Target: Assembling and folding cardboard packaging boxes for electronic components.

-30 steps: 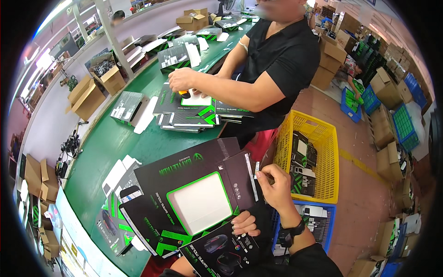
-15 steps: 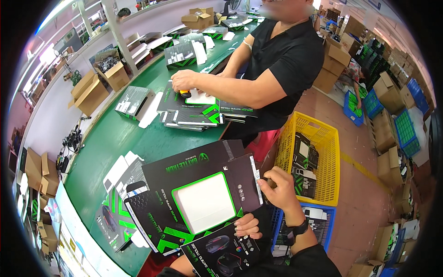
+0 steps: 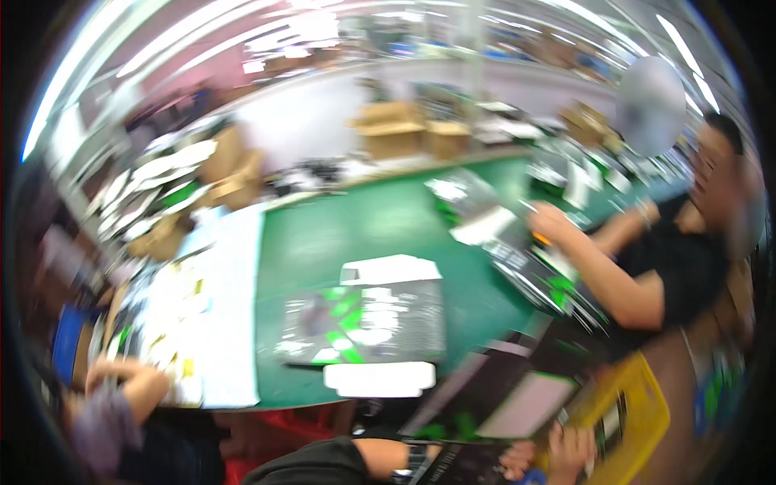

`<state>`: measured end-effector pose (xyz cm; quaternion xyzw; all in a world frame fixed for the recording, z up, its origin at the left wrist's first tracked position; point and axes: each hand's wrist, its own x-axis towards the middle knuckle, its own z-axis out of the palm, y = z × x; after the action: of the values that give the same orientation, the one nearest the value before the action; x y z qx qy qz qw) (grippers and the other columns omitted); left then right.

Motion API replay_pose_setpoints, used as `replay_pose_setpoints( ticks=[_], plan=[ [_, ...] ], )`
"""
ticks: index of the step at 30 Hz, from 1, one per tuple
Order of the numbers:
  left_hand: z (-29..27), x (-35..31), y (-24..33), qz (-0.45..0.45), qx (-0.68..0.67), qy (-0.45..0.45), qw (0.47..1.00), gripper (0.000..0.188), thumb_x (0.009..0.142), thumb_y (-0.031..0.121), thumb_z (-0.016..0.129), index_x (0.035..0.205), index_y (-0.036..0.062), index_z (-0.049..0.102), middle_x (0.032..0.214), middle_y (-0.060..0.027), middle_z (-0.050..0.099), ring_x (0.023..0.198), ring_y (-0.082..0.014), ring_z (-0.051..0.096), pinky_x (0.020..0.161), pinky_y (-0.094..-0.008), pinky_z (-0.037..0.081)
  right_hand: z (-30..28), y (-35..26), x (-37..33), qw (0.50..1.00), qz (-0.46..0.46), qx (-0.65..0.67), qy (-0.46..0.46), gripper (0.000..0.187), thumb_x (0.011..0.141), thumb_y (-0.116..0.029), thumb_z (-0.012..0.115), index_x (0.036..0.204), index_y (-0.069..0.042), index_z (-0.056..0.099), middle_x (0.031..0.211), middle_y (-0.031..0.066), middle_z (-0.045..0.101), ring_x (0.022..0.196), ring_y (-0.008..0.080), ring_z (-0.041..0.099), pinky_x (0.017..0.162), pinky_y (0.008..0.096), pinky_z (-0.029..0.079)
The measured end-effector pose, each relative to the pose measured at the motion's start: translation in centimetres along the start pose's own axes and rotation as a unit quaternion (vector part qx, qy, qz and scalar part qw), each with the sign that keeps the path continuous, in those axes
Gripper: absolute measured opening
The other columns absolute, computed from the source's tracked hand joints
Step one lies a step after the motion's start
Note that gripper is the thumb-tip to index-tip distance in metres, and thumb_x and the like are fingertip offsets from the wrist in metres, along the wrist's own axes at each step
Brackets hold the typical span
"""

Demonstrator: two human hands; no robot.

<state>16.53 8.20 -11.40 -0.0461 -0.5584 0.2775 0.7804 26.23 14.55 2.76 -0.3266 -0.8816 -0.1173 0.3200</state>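
Observation:
Low at the right of centre, a black cardboard box sleeve with green accents and a white-lined window (image 3: 461, 396) is tilted up in front of me, smeared by motion. My left hand (image 3: 517, 457) has its arm passing under the box, and its fingers curl over the near edge. At the box's right edge is my right hand (image 3: 571, 446), fingers bent against the cardboard; their exact grip is blurred. A flattened black-and-green box (image 3: 368, 323) with white flaps lies on the green table (image 3: 356, 230), left of my hands.
Across the table at right, a co-worker's hand (image 3: 551, 222) holds a yellow-orange tool over stacked boxes (image 3: 525, 271). A yellow crate (image 3: 638, 404) stands beside my right hand. Another person's arm (image 3: 129, 384) rests by the pale sheet (image 3: 230, 315) at left. Open cartons (image 3: 390, 129) line the back.
My view has swung left and up, bringing another person and the flat box into sight. The held box and both my hands now appear lower and farther right.

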Motion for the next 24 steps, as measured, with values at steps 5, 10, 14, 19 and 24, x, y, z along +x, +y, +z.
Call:
replay_pose_setpoints(
  ticks=[5,10,14,19,24],
  plan=[
    [4.4,0.9,0.2,-0.015,0.35,0.005,0.936,0.016,0.102,0.017,0.055,0.087,0.0121,0.055,0.08,0.0002,0.054,0.071,-0.0128,0.057,0.088,-0.0389,0.041,-0.9,-1.1,-0.8,0.996,0.086,0.009,0.016,0.016,0.088,-0.023,0.08,0.084,-0.009,0.072,0.077,0.0109,0.063,0.07,0.0324,0.064,0.065,0.0429,0.053],
    [8.9,3.1,1.9,-0.002,0.392,-0.056,0.918,0.013,0.103,0.016,0.055,0.09,0.0129,0.054,0.083,0.0016,0.053,0.074,-0.0113,0.057,0.091,-0.0381,0.04,3.3,4.2,-5.0,0.901,0.343,-0.004,-0.267,0.057,0.092,-0.062,0.064,0.09,-0.006,0.077,0.079,0.02,0.071,0.072,0.0412,0.063,0.061,0.0477,0.05],
    [13.0,5.2,3.1,0.065,0.263,-0.06,0.961,0.012,0.104,0.015,0.055,0.092,0.0136,0.053,0.085,0.0027,0.052,0.077,-0.0102,0.057,0.092,-0.0375,0.04,4.8,0.9,-2.7,0.877,0.394,0.165,-0.22,0.028,0.084,-0.023,0.079,0.092,0.002,0.068,0.086,0.024,0.069,0.081,0.0395,0.068,0.072,0.0461,0.052],
    [12.2,6.5,-0.1,0.092,0.201,0.076,0.972,0.01,0.103,0.014,0.055,0.093,0.0164,0.055,0.087,0.0064,0.053,0.076,-0.0055,0.058,0.092,-0.0314,0.037,-0.7,-0.7,3.4,0.901,0.363,0.238,0.026,0.018,0.084,-0.009,0.079,0.085,0.001,0.064,0.076,0.0152,0.063,0.067,0.0293,0.063,0.063,0.037,0.049],
    [11.2,5.5,-1.3,0.069,0.174,0.08,0.979,0.011,0.104,0.015,0.053,0.093,0.0173,0.056,0.086,0.0071,0.053,0.077,-0.005,0.058,0.091,-0.0299,0.036,-2.7,-2.7,8.3,0.903,0.33,0.27,0.05,0.016,0.087,-0.006,0.076,0.084,0.002,0.063,0.075,0.0103,0.061,0.066,0.0199,0.058,0.062,0.0331,0.046]
  ],
)
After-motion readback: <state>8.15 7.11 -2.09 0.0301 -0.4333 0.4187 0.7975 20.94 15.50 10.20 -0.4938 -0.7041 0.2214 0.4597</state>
